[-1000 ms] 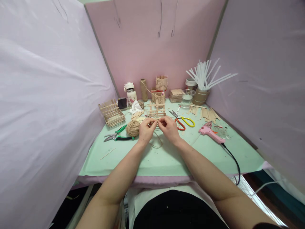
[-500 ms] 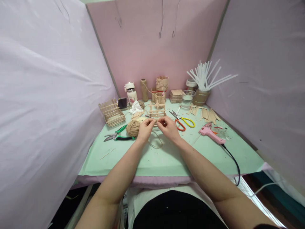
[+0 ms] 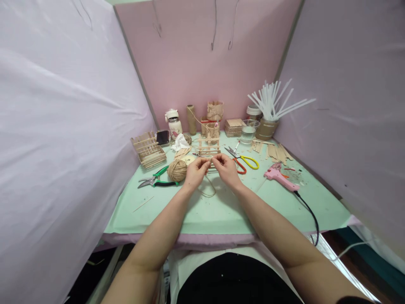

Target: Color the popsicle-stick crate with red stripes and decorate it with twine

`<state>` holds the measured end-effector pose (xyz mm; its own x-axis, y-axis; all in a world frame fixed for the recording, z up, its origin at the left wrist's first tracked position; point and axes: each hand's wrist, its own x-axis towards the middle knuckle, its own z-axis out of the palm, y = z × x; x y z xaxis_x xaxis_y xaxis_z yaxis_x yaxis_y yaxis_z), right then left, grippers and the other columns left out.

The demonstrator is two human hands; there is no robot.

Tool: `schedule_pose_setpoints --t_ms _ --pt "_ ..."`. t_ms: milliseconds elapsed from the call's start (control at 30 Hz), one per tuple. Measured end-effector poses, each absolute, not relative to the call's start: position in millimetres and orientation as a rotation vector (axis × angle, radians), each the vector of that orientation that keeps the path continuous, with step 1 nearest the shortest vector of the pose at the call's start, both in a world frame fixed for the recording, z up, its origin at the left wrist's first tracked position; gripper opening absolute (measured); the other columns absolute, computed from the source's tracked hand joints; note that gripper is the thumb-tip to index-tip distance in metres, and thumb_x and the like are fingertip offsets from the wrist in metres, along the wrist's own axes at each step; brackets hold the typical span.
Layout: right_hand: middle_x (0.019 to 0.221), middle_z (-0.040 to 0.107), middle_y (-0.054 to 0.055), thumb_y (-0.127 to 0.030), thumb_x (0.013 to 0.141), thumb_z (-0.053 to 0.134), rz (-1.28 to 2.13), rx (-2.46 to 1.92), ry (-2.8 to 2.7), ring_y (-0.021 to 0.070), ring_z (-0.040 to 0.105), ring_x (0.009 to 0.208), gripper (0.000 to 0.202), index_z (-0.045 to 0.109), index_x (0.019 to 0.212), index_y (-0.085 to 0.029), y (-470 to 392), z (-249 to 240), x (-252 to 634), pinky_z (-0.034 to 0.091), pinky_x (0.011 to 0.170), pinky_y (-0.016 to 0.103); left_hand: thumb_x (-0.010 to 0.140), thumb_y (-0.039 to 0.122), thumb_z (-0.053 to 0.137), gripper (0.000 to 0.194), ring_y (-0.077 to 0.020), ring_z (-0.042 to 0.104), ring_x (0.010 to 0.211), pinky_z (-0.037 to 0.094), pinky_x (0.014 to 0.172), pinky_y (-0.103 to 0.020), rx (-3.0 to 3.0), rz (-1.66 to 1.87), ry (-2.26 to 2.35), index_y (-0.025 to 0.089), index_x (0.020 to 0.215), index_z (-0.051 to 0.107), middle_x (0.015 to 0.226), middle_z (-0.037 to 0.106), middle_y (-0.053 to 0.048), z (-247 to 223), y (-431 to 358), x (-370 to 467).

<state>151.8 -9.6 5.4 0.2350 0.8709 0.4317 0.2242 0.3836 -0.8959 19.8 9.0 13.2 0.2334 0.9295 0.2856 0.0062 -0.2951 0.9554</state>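
Observation:
My left hand (image 3: 196,172) and my right hand (image 3: 225,169) meet at the middle of the table, fingertips pinched close together on the thin twine. A loop of the twine (image 3: 207,195) hangs down and lies on the green cloth below them. Beside my left hand sits the ball of twine (image 3: 177,170). Just behind the fingers stands a small rack of wooden sticks (image 3: 209,147), its lower part hidden by my hands. To the right of my right hand are scissors (image 3: 249,162) with one red and one yellow handle.
Green-handled pruners (image 3: 158,177) lie at the left, near a stick basket (image 3: 148,152). A pink glue gun (image 3: 281,177) with a black cord lies at the right. Behind are a clear cup of water (image 3: 248,133), wooden sticks (image 3: 278,153) and a white bottle (image 3: 174,123).
Both hands have shifted slightly to the right, with the fingertips still together. The ball of twine and the tools have stayed in place.

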Motion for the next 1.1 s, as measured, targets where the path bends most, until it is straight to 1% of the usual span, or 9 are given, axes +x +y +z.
schedule_pose_setpoints --t_ms 133,333,533,733,833,933,1033,1100 --pt "0.068 0.056 -0.001 -0.038 0.078 0.058 0.714 -1.103 -1.198 0.0135 0.050 0.065 0.019 0.058 0.074 -0.020 -5 2 153 0.041 0.061 0.026 0.077 0.031 0.063 0.016 -0.0082 0.045 0.049 0.035 0.050 -0.023 1.566 1.189 0.895 0.016 0.073 0.060 0.059 0.056 0.002 14 8 20" --pt "0.063 0.053 -0.002 -0.043 0.076 0.059 0.765 -1.115 -1.141 0.0129 0.047 0.060 0.023 0.056 0.075 -0.020 -4 3 153 0.039 0.056 0.025 0.074 0.033 0.067 0.018 -0.0081 0.044 0.049 0.033 0.050 -0.023 1.544 1.179 0.902 0.016 0.070 0.061 0.058 0.057 0.002 18 5 22" --pt "0.060 0.049 -0.005 -0.042 0.074 0.061 0.861 -1.064 -1.083 0.0101 0.042 0.053 0.023 0.055 0.074 -0.020 -8 8 152 0.035 0.052 0.024 0.074 0.032 0.067 0.018 -0.0078 0.043 0.048 0.034 0.049 -0.023 1.525 1.153 0.928 0.015 0.072 0.062 0.059 0.058 0.001 18 5 21" --pt "0.054 0.049 -0.006 -0.036 0.070 0.063 0.959 -1.127 -1.118 0.0097 0.040 0.051 0.018 0.058 0.068 -0.019 -5 9 158 0.031 0.052 0.024 0.072 0.040 0.068 0.026 -0.0074 0.043 0.052 0.034 0.053 -0.023 1.411 1.044 0.874 0.014 0.077 0.067 0.062 0.058 0.001 9 9 19" --pt "0.053 0.049 -0.006 -0.034 0.069 0.062 0.952 -1.132 -1.115 0.0102 0.040 0.051 0.015 0.058 0.067 -0.020 -4 9 159 0.032 0.052 0.025 0.070 0.042 0.070 0.030 -0.0067 0.043 0.054 0.032 0.053 -0.023 1.290 1.065 0.831 0.014 0.081 0.069 0.067 0.060 0.000 5 12 19" --pt "0.053 0.049 -0.006 -0.034 0.069 0.061 0.947 -1.144 -1.130 0.0105 0.040 0.052 0.014 0.060 0.068 -0.020 -4 10 158 0.033 0.053 0.025 0.067 0.038 0.073 0.030 -0.0062 0.041 0.055 0.030 0.053 -0.022 1.221 1.092 0.819 0.013 0.083 0.071 0.065 0.059 0.000 4 14 18" --pt "0.053 0.049 -0.006 -0.034 0.069 0.060 0.932 -1.164 -1.151 0.0107 0.041 0.053 0.014 0.060 0.069 -0.020 -6 10 158 0.034 0.053 0.025 0.066 0.036 0.075 0.030 -0.0066 0.040 0.054 0.030 0.053 -0.023 1.245 1.113 0.848 0.014 0.086 0.072 0.061 0.057 0.002 6 14 18" --pt "0.053 0.049 -0.005 -0.034 0.070 0.059 0.918 -1.171 -1.178 0.0111 0.042 0.054 0.015 0.060 0.068 -0.020 -6 10 157 0.034 0.053 0.025 0.065 0.036 0.075 0.028 -0.0075 0.042 0.054 0.033 0.054 -0.023 1.309 1.153 0.899 0.015 0.085 0.072 0.063 0.060 0.001 9 12 18"
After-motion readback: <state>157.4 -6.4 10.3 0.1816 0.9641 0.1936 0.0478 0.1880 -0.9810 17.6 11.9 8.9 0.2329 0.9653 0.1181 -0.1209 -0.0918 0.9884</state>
